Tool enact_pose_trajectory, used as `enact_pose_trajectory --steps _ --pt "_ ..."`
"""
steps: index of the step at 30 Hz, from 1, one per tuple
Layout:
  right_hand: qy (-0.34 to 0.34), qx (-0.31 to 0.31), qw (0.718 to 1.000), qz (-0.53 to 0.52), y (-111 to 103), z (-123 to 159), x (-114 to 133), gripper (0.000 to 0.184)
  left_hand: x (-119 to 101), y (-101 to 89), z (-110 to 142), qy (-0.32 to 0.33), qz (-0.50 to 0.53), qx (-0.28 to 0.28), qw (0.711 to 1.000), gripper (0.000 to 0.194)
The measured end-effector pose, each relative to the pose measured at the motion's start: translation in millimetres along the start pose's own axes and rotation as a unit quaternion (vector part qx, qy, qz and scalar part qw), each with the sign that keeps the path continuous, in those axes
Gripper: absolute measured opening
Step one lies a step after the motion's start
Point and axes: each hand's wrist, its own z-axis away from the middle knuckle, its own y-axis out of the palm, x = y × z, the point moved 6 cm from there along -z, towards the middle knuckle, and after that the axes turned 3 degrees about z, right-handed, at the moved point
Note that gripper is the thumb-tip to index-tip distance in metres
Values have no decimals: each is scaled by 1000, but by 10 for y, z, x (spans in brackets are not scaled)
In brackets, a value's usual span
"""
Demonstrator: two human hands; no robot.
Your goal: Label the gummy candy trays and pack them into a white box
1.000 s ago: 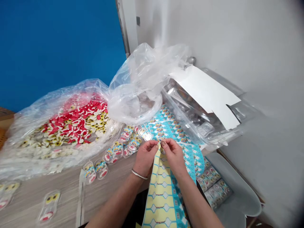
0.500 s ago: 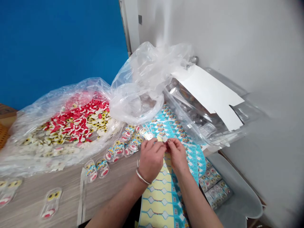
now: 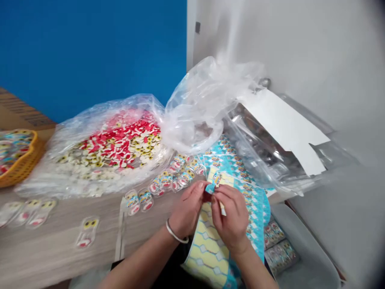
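Note:
Both hands meet over the sheets of blue printed stickers (image 3: 252, 204). A small blue printed sticker (image 3: 210, 187) is pinched between them, one end rising above the fingertips. My left hand (image 3: 188, 208), with a white band at its wrist, closes on the sticker's left side. From the right, my right hand (image 3: 230, 214) grips it between thumb and curled fingers. Whether something else is under the fingers is hidden. Below the hands hangs a yellow backing sheet (image 3: 207, 245) with blue outlines. Just left lie several small clear blister packs (image 3: 165, 180) with blue stickers and red and yellow pieces inside.
A large clear bag (image 3: 117, 144) of red and yellow pieces lies behind. Unstickered packs (image 3: 87, 232) sit on the wooden table (image 3: 135, 237). A yellow basket (image 3: 27, 164) stands far left, a bag of clear plastic shells (image 3: 264, 148) right, a grey chair (image 3: 313, 241) below it.
The view has swung left, bringing the basket into sight. The blue sticker now shows between the hands, and my right hand has turned inward. The yellow sheet's lower end has shifted and bent.

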Motion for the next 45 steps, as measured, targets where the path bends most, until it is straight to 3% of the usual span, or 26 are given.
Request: enact_pose_trajectory --steps 3,7,9,11,13,15,18,20,26,31,38,45 --pt "-91 61 994 14 303 108 436 30 -92 -365 393 -27 132 -87 987 24" --pt "-152 201 963 -99 729 192 1042 26 -188 -1201 927 -37 110 -224 968 27" --pt "-149 226 951 -152 912 170 1257 29 -322 -1678 1230 -48 3 -252 966 26" --pt "-123 230 949 -175 1126 117 1414 32 -499 -2092 1537 -70 -156 -242 955 21" --pt "-93 270 938 -195 1417 100 1576 33 -678 -2421 1807 -85 -293 -226 925 15" --pt "-56 348 907 -229 1753 155 1751 33 -816 -2648 1994 -91 -376 -206 899 15" --pt "41 448 849 -277 2176 342 1960 21 -901 -2827 2107 -111 -421 -163 885 16" --pt "108 474 821 -300 2341 481 2043 9 -915 -2904 2113 -122 -427 -146 884 16" --pt "208 490 776 -339 2524 706 2111 4 -847 -3226 2030 -147 -407 -160 887 12" --pt "241 503 778 -292 2709 672 2036 8 -693 -3501 1907 -151 -341 -188 908 23" --pt "203 539 792 -203 2839 576 2038 20 -687 -3609 1805 -149 -401 -190 883 18" --pt "97 568 806 -132 2856 562 2154 36 -678 -3612 1769 -173 -528 -195 808 16"
